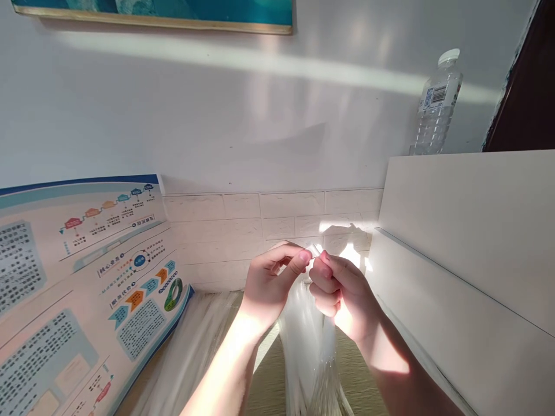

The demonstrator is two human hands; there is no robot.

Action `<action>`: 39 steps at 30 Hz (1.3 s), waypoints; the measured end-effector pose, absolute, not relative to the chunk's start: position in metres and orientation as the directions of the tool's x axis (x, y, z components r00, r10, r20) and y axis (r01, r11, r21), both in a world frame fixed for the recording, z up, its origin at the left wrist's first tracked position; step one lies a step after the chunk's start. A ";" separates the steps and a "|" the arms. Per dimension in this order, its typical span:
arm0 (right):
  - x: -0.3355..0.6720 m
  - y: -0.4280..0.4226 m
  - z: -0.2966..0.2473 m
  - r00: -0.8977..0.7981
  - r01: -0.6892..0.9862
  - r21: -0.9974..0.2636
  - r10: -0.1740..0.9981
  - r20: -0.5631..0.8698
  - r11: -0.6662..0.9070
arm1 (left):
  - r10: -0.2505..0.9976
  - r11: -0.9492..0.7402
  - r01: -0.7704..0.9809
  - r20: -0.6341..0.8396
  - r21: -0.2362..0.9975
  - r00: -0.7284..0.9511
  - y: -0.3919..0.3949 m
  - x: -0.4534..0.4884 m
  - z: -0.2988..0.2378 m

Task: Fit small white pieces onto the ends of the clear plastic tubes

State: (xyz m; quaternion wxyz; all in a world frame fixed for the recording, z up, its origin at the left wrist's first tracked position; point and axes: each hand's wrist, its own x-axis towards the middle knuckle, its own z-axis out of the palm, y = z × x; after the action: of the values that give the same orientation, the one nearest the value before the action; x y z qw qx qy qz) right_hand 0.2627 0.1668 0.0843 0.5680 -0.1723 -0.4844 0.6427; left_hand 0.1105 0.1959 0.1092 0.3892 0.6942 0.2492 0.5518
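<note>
Both of my hands are raised in front of me, pinching the top of a bundle of thin translucent white strands [309, 341] that hangs down between them. My left hand [271, 283] grips the top of the bundle with thumb and forefinger. My right hand [338, 289] is curled closed around the same top end, its fingertips touching those of the left. The lower ends of the strands spread out toward the wooden floor [269, 387].
A printed poster board [82, 277] leans at the left. A white cabinet [468, 242] stands at the right with a clear plastic water bottle [437, 104] on top. Ahead is a white wall [243, 127] with a brick-pattern lower strip and a framed picture [165, 14] above.
</note>
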 end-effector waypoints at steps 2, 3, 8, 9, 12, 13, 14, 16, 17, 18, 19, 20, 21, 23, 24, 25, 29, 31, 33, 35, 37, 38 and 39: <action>0.261 0.167 0.084 -0.304 -0.604 -0.794 0.902 0.307 0.067 | 0.769 -0.589 -0.064 0.583 0.805 0.261 0.195 0.111 0.109; 0.260 0.167 0.084 -0.296 -0.617 -0.784 0.905 0.305 0.062 | 0.766 -0.598 -0.048 0.588 0.800 0.259 0.194 0.111 0.108; 0.258 0.161 0.089 -0.216 -0.572 -0.800 0.908 0.359 0.181 | 0.707 -0.669 -0.042 0.653 0.742 0.270 0.189 0.105 0.109; 0.260 0.159 0.091 -0.229 -0.554 -0.812 0.904 0.361 0.184 | 0.682 -0.686 -0.053 0.666 0.726 0.303 0.188 0.102 0.111; 0.267 0.154 0.095 -0.344 -0.530 -0.843 0.887 0.309 0.089 | 0.590 -0.760 0.011 0.683 0.649 0.431 0.188 0.092 0.117; 0.270 0.152 0.096 -0.389 -0.526 -0.850 0.877 0.281 0.039 | 0.556 -0.805 0.075 0.707 0.588 0.437 0.189 0.088 0.119; 0.271 0.151 0.097 -0.430 -0.520 -0.854 0.868 0.251 -0.011 | 0.513 -0.853 0.152 0.747 0.500 0.422 0.190 0.085 0.120; 0.273 0.149 0.099 -0.502 -0.510 -0.853 0.845 0.187 -0.114 | 0.367 -0.920 0.284 0.847 0.269 0.384 0.193 0.081 0.120; 0.274 0.148 0.099 -0.527 -0.504 -0.849 0.835 0.154 -0.162 | 0.275 -0.937 0.312 0.879 0.155 0.390 0.194 0.079 0.120; 0.274 0.148 0.099 -0.546 -0.498 -0.843 0.828 0.123 -0.203 | 0.189 -0.949 0.310 0.890 0.057 0.415 0.195 0.078 0.120; 0.274 0.149 0.099 -0.559 -0.490 -0.839 0.824 0.095 -0.237 | 0.113 -0.957 0.289 0.890 -0.022 0.442 0.195 0.078 0.119; 0.275 0.150 0.099 -0.570 -0.483 -0.836 0.819 0.073 -0.262 | 0.052 -0.961 0.263 0.887 -0.080 0.459 0.195 0.078 0.119; 0.275 0.150 0.099 -0.580 -0.475 -0.834 0.813 0.056 -0.281 | 0.008 -0.963 0.242 0.885 -0.119 0.466 0.195 0.078 0.119; 0.276 0.152 0.098 -0.604 -0.457 -0.832 0.796 0.030 -0.315 | -0.049 -0.962 0.216 0.882 -0.168 0.469 0.193 0.077 0.121; 0.276 0.152 0.098 -0.618 -0.447 -0.831 0.786 0.019 -0.331 | -0.064 -0.962 0.206 0.878 -0.181 0.474 0.191 0.077 0.122; 0.277 0.152 0.099 -0.632 -0.437 -0.832 0.775 0.014 -0.342 | -0.072 -0.963 0.196 0.874 -0.187 0.480 0.189 0.077 0.124; 0.277 0.150 0.102 -0.675 -0.413 -0.843 0.737 0.030 -0.344 | -0.050 -0.973 0.167 0.855 -0.158 0.517 0.178 0.077 0.131; 0.278 0.148 0.102 -0.704 -0.397 -0.845 0.710 0.030 -0.359 | -0.001 -0.979 0.173 0.855 -0.106 0.519 0.170 0.078 0.135; 0.279 0.148 0.100 -0.731 -0.374 -0.850 0.682 0.025 -0.370 | 0.038 -0.984 0.169 0.850 -0.060 0.525 0.162 0.078 0.139; 0.279 0.148 0.096 -0.741 -0.361 -0.862 0.670 0.035 -0.354 | 0.031 -0.985 0.162 0.841 -0.067 0.540 0.154 0.078 0.143; 0.279 0.148 0.093 -0.745 -0.361 -0.875 0.664 0.064 -0.322 | -0.005 -0.979 0.162 0.813 -0.122 0.583 0.149 0.077 0.145; 0.279 0.149 0.092 -0.746 -0.363 -0.880 0.661 0.077 -0.306 | -0.016 -0.975 0.167 0.802 -0.144 0.597 0.148 0.077 0.145; 0.278 0.149 0.092 -0.746 -0.363 -0.885 0.660 0.089 -0.291 | -0.025 -0.972 0.170 0.795 -0.160 0.607 0.148 0.077 0.144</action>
State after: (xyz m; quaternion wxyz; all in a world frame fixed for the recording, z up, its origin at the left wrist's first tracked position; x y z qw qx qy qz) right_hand 0.2785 0.1490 0.0921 0.3241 -0.1488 -0.4994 0.7896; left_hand 0.0766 0.1484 0.1444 -0.1101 0.8895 0.0407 0.4416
